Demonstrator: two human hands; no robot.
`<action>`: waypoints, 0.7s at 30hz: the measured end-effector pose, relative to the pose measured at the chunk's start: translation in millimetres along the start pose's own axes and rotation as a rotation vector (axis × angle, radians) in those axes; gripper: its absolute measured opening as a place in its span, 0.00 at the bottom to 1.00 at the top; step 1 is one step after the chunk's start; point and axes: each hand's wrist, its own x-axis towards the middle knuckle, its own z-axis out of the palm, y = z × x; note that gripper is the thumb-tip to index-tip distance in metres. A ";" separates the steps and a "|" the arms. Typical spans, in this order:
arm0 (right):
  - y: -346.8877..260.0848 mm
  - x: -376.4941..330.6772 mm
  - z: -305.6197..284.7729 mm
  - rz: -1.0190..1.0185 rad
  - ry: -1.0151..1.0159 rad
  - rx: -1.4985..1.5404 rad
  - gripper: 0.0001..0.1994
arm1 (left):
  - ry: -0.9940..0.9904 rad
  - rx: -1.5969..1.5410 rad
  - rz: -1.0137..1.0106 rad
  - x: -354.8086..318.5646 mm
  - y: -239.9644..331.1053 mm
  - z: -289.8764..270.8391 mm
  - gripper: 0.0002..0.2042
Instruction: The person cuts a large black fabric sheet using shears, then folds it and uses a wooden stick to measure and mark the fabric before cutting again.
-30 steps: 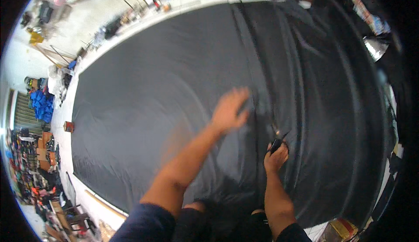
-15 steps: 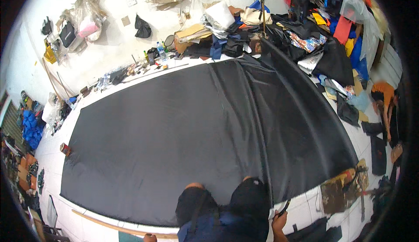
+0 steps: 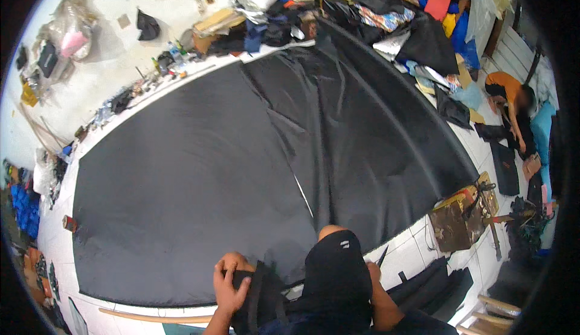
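Observation:
A large sheet of black fabric [image 3: 181,172] covers the floor in front of me, smooth on the left and creased on the right. A thin white gap [image 3: 303,196] runs along a fold in it. My left hand [image 3: 229,286] is at my bent left knee, fingers apart and slightly curled, holding nothing. Beside my right leg, at the fabric's near edge, my right hand [image 3: 374,271] is closed round dark pointed scissors [image 3: 383,254]; their handles are hidden.
A wooden stick [image 3: 157,318] lies along the near edge. Black offcuts [image 3: 432,289] and a worn brown board [image 3: 456,226] lie right. A small reddish can [image 3: 69,223] stands at the left edge. Heaped materials line the back; a person in orange [image 3: 510,90] bends at far right.
My left hand has risen from the lower edge to my left knee. My right hand has moved slightly forward with the scissors. The view has shifted, and the white gap now shows in the fabric.

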 end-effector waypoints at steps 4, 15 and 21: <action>-26.3 34.8 -5.7 -0.532 0.425 0.085 0.20 | -0.089 -0.042 0.042 -20.1 18.1 13.3 0.31; -93.3 99.7 -137.1 0.053 0.613 0.360 0.15 | -0.686 0.078 -0.134 -35.5 117.2 -107.7 0.31; -37.3 102.0 -331.5 0.364 0.718 1.168 0.15 | -0.955 0.044 -0.136 -26.5 170.0 -128.7 0.27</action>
